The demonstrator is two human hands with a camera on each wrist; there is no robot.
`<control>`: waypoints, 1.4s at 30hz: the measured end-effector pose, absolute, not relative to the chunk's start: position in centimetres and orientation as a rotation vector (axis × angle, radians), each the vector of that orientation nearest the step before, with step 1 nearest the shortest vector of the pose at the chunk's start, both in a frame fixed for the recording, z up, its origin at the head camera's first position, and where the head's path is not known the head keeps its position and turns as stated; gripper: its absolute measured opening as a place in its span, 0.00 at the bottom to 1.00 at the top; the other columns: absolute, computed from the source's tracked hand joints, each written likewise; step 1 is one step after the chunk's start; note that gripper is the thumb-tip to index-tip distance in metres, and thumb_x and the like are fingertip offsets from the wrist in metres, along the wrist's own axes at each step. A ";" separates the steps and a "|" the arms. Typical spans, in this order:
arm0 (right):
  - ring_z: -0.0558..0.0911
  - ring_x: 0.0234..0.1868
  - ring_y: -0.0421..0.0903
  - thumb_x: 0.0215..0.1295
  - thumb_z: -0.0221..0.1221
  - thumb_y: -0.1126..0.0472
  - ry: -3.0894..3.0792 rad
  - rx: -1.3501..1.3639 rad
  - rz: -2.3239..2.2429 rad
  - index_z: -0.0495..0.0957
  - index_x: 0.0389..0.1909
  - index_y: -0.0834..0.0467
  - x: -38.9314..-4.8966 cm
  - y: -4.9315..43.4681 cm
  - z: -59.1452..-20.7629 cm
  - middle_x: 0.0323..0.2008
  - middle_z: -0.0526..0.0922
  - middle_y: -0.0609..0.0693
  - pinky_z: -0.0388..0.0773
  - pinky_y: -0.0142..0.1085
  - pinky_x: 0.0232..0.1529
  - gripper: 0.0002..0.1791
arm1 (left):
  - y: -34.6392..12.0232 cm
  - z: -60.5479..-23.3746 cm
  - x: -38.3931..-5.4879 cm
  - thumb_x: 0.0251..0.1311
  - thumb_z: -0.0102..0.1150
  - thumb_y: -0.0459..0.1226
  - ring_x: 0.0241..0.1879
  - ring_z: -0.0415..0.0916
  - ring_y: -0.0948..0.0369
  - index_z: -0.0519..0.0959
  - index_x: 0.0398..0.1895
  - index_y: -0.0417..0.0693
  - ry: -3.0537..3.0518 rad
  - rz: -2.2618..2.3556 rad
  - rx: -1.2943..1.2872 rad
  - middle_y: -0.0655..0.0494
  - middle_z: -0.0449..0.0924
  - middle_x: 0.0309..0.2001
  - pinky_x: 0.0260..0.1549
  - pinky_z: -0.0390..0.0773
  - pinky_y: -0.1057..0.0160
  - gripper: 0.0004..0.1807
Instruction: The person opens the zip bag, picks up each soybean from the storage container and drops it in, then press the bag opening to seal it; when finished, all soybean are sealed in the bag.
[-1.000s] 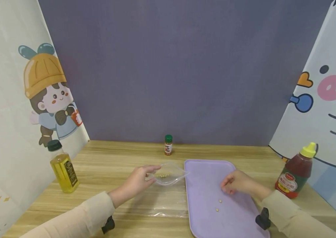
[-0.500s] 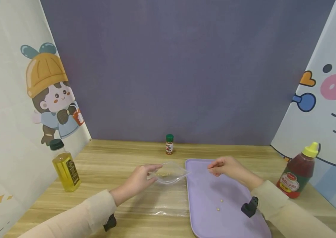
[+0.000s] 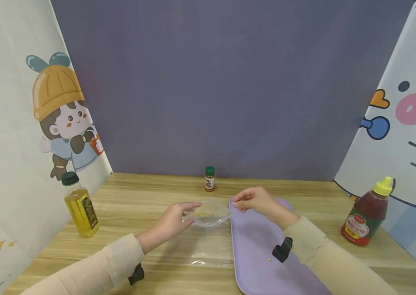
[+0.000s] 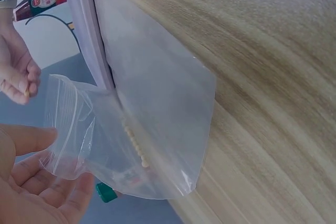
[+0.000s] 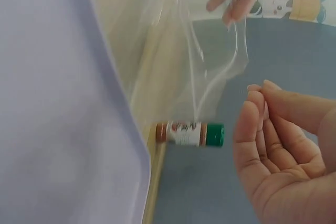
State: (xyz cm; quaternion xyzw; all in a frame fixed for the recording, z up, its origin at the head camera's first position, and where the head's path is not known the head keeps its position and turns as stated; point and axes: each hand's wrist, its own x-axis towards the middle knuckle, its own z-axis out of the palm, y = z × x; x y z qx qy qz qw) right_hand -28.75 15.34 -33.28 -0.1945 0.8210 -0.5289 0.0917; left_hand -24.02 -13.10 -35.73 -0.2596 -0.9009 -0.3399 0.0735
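Observation:
My left hand (image 3: 172, 223) grips one side of the mouth of a clear zip bag (image 4: 163, 72), thumb and fingers at the opposite walls, so the mouth gapes. A row of small pale-yellow beans (image 4: 135, 145) lies inside the bag. My right hand (image 3: 257, 201) pinches a bean (image 4: 27, 93) between thumb and fingertips, just right of the bag's mouth and above the far left corner of a lilac tray (image 3: 234, 258). One loose bean (image 3: 270, 259) shows on the tray; the right forearm covers part of the tray.
A small green-capped spice jar (image 3: 209, 179) stands behind the bag. At the left is an oil bottle (image 3: 82, 209) with a dark cap. A red sauce bottle (image 3: 366, 215) with a yellow cap stands right of the tray. A dark backdrop (image 3: 215, 90) closes the back.
The right hand has risen from low over the tray and travelled left to the bag's mouth, carrying the bean. The left hand and bag stay nearly still.

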 end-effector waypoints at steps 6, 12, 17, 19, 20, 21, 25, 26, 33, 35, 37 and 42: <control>0.82 0.27 0.40 0.59 0.64 0.68 2.453 -0.566 -1.569 0.80 0.42 0.73 -28.8 12.3 -33.4 0.32 0.87 0.58 0.86 0.42 0.38 0.13 | -13.0 -35.8 -24.1 0.56 0.62 0.26 0.53 0.79 0.48 0.75 0.60 0.40 -2.689 -1.061 -0.775 0.44 0.78 0.59 0.52 0.82 0.49 0.26; 0.82 0.27 0.41 0.59 0.64 0.69 2.528 -0.570 -1.538 0.81 0.42 0.73 -28.6 11.4 -33.4 0.33 0.86 0.63 0.86 0.39 0.34 0.13 | -12.8 -35.7 -24.0 0.55 0.62 0.26 0.53 0.79 0.47 0.75 0.60 0.39 -2.683 -1.085 -0.776 0.42 0.78 0.58 0.52 0.81 0.46 0.26; 0.82 0.27 0.42 0.59 0.64 0.69 2.548 -0.555 -1.539 0.81 0.41 0.72 -28.4 13.0 -33.5 0.31 0.87 0.59 0.86 0.38 0.33 0.12 | -12.9 -35.6 -23.9 0.55 0.62 0.26 0.53 0.79 0.47 0.75 0.60 0.40 -2.685 -1.059 -0.784 0.43 0.78 0.59 0.51 0.82 0.48 0.26; 0.83 0.28 0.42 0.60 0.63 0.68 2.548 -0.542 -1.529 0.82 0.41 0.71 -28.3 14.0 -33.5 0.32 0.87 0.57 0.86 0.39 0.34 0.11 | -12.9 -35.7 -23.9 0.55 0.62 0.26 0.53 0.79 0.47 0.75 0.59 0.40 -2.684 -1.041 -0.785 0.43 0.77 0.59 0.51 0.82 0.49 0.26; 0.83 0.29 0.43 0.60 0.63 0.68 2.544 -0.529 -1.530 0.82 0.41 0.71 -28.2 14.5 -33.5 0.32 0.87 0.56 0.86 0.39 0.35 0.11 | -12.9 -35.8 -23.9 0.55 0.62 0.26 0.53 0.79 0.47 0.75 0.59 0.40 -2.682 -1.037 -0.785 0.43 0.77 0.59 0.51 0.82 0.49 0.26; 0.83 0.29 0.43 0.60 0.63 0.68 2.543 -0.523 -1.529 0.82 0.41 0.71 -28.2 15.0 -33.5 0.32 0.87 0.56 0.86 0.40 0.35 0.11 | -12.9 -35.8 -23.9 0.55 0.62 0.26 0.52 0.79 0.47 0.75 0.59 0.40 -2.682 -1.034 -0.784 0.43 0.77 0.59 0.51 0.82 0.49 0.26; 0.83 0.29 0.42 0.60 0.63 0.67 2.530 -0.494 -1.511 0.81 0.42 0.72 -27.9 16.8 -33.8 0.32 0.87 0.56 0.86 0.38 0.35 0.13 | -12.9 -35.9 -24.0 0.55 0.63 0.26 0.53 0.79 0.47 0.75 0.59 0.41 -2.681 -1.043 -0.767 0.44 0.78 0.59 0.51 0.82 0.49 0.26; 0.83 0.29 0.43 0.60 0.63 0.66 2.526 -0.478 -1.507 0.81 0.43 0.71 -27.9 17.2 -33.9 0.32 0.87 0.55 0.86 0.37 0.35 0.13 | -12.9 -35.9 -24.0 0.55 0.63 0.26 0.53 0.79 0.47 0.75 0.60 0.41 -2.682 -1.043 -0.764 0.44 0.78 0.59 0.51 0.82 0.49 0.26; 0.83 0.32 0.45 0.61 0.63 0.62 2.499 -0.471 -1.407 0.80 0.46 0.71 -27.2 19.8 -34.5 0.37 0.87 0.58 0.86 0.40 0.37 0.17 | -13.0 -36.0 -24.0 0.55 0.63 0.26 0.52 0.79 0.48 0.76 0.60 0.41 -2.676 -1.037 -0.766 0.45 0.78 0.59 0.50 0.82 0.50 0.26; 0.83 0.32 0.43 0.62 0.63 0.62 2.490 -0.471 -1.389 0.79 0.48 0.72 -26.9 20.5 -34.6 0.37 0.87 0.59 0.86 0.39 0.37 0.19 | -13.0 -36.1 -24.0 0.55 0.63 0.26 0.52 0.79 0.48 0.76 0.60 0.41 -2.674 -1.032 -0.771 0.44 0.78 0.59 0.50 0.83 0.51 0.26; 0.83 0.32 0.43 0.62 0.63 0.61 2.482 -0.480 -1.378 0.79 0.48 0.73 -26.6 21.3 -34.7 0.37 0.87 0.58 0.85 0.38 0.37 0.19 | -13.0 -36.1 -24.1 0.55 0.63 0.26 0.52 0.79 0.48 0.76 0.59 0.42 -2.675 -1.026 -0.769 0.44 0.78 0.59 0.50 0.83 0.51 0.25; 0.82 0.30 0.41 0.63 0.63 0.62 2.466 -0.497 -1.352 0.78 0.48 0.74 -26.1 23.1 -35.3 0.32 0.87 0.52 0.85 0.36 0.35 0.20 | -13.0 -36.0 -24.0 0.55 0.63 0.26 0.53 0.79 0.47 0.76 0.60 0.42 -2.685 -1.040 -0.758 0.45 0.78 0.59 0.50 0.83 0.50 0.26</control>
